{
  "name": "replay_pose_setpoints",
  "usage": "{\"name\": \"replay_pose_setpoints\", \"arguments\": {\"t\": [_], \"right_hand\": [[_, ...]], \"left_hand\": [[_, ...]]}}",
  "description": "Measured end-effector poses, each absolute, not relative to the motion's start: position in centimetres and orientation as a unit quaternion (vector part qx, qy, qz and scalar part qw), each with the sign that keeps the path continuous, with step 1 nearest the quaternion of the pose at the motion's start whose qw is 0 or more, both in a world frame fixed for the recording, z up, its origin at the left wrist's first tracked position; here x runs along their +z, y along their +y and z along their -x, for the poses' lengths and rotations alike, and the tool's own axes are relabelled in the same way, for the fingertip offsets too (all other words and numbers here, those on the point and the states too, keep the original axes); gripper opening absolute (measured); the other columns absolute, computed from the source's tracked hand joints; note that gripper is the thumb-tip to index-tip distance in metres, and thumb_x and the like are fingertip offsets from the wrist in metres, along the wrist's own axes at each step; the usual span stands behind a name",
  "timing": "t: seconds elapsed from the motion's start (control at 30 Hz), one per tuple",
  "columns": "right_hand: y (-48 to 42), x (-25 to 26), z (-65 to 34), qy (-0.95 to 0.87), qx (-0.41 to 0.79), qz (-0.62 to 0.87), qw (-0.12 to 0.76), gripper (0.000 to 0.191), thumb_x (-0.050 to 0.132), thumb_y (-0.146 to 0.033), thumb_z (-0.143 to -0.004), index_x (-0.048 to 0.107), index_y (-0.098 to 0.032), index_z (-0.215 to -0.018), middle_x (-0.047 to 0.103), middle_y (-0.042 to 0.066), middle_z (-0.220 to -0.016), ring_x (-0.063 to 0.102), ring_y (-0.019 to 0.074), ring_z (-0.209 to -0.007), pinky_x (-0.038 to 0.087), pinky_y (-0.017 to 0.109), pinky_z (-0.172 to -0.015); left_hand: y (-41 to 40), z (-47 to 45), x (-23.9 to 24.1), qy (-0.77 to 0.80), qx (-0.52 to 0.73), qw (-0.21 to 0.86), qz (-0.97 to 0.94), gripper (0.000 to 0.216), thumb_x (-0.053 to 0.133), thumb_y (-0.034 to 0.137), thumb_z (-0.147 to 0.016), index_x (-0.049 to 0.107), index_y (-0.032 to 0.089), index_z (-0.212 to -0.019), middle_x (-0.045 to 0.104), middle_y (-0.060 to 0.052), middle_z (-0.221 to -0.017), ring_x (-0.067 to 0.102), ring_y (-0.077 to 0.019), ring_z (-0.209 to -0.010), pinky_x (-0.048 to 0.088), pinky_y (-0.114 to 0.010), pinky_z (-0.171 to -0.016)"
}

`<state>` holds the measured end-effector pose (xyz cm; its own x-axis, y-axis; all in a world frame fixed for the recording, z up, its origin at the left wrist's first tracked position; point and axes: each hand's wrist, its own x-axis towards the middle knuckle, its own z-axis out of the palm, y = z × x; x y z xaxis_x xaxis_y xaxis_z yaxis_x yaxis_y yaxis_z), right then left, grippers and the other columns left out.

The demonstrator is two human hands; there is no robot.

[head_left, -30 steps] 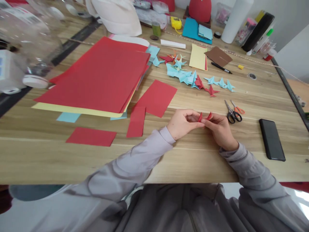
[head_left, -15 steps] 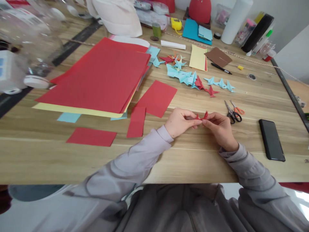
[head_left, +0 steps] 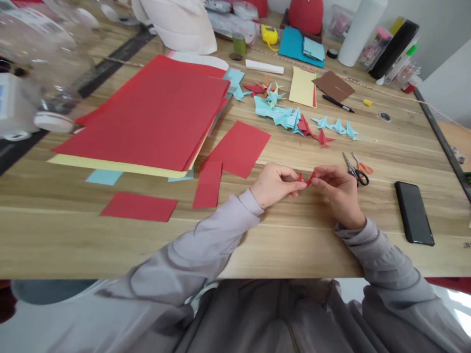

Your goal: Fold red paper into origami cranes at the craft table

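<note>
Evidently we have a small folded red paper piece [head_left: 309, 182] between our two hands, over the near part of the brown wooden table [head_left: 294, 245]. It has two pointed tips sticking up, with a bent stretch dipping between them; its finer creases are too small to tell. Our left hand [head_left: 274, 186] pinches one end between thumb and fingers, our right hand [head_left: 340, 192] pinches the other, and the fingertips nearly meet. Both forearms, in grey fabric sleeves [head_left: 206, 240], slant inward from the near edge. Among the containers, a clear plastic tub with a pink lid [head_left: 379, 46] at the far right holds small colourful items we cannot make out, and a clear plastic box [head_left: 339, 19] near the wall has something pink inside. At the left, clear plastic bottles [head_left: 55, 54] crowd beside a white plastic bottle [head_left: 16, 105], whose contents we cannot see.
</note>
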<state>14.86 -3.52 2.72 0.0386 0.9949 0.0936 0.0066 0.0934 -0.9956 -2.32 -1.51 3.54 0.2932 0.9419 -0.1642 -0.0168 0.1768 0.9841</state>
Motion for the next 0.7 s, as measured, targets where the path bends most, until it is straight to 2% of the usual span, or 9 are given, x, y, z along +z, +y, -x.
{"name": "replay_pose_setpoints", "arguments": {"t": [0.17, 0.33, 0.47, 0.7], "right_hand": [[-3.67, 2.97, -14.76, -0.526, 0.46, 0.475, 0.534, 0.017, 0.083, -0.023, -0.066, 0.071, -0.022, -0.079, 0.072, -0.001, -0.077, 0.065, 0.0118, -0.068, 0.055, 0.027, -0.067], [-3.63, 2.91, -14.78, -0.536, 0.443, 0.477, 0.537, 0.019, 0.082, -0.026, -0.066, 0.07, -0.022, -0.079, 0.071, 0.0, -0.078, 0.065, 0.0136, -0.07, 0.056, 0.03, -0.069], [-3.61, 2.8, -14.8, -0.548, 0.439, 0.481, 0.525, 0.021, 0.082, -0.031, -0.067, 0.068, -0.022, -0.081, 0.071, 0.0, -0.079, 0.066, 0.0145, -0.071, 0.056, 0.031, -0.07], [-3.8, 2.43, -14.89, -0.58, 0.409, 0.489, 0.507, 0.022, 0.08, -0.032, -0.071, 0.064, -0.022, -0.084, 0.07, 0.0, -0.079, 0.065, 0.0134, -0.069, 0.055, 0.029, -0.067]], "left_hand": [[-1.58, 2.25, 3.61, 0.457, 0.38, 0.623, -0.508, 0.014, 0.077, 0.015, -0.064, 0.065, 0.011, -0.059, 0.061, 0.0, -0.048, 0.057, -0.0085, -0.043, 0.047, -0.019, -0.045], [-1.68, 2.07, 3.74, 0.442, 0.371, 0.638, -0.51, 0.009, 0.074, 0.015, -0.066, 0.067, 0.012, -0.07, 0.059, 0.003, -0.052, 0.055, -0.0071, -0.044, 0.046, -0.019, -0.047], [-1.79, 2.0, 3.53, 0.418, 0.361, 0.639, -0.535, 0.012, 0.071, 0.02, -0.07, 0.064, 0.013, -0.063, 0.059, 0.002, -0.054, 0.053, -0.0061, -0.045, 0.043, -0.018, -0.047], [-1.72, 2.22, 3.41, 0.421, 0.357, 0.608, -0.571, 0.014, 0.067, 0.023, -0.075, 0.066, 0.013, -0.065, 0.053, 0.004, -0.045, 0.049, -0.0065, -0.042, 0.038, -0.018, -0.045]]}}
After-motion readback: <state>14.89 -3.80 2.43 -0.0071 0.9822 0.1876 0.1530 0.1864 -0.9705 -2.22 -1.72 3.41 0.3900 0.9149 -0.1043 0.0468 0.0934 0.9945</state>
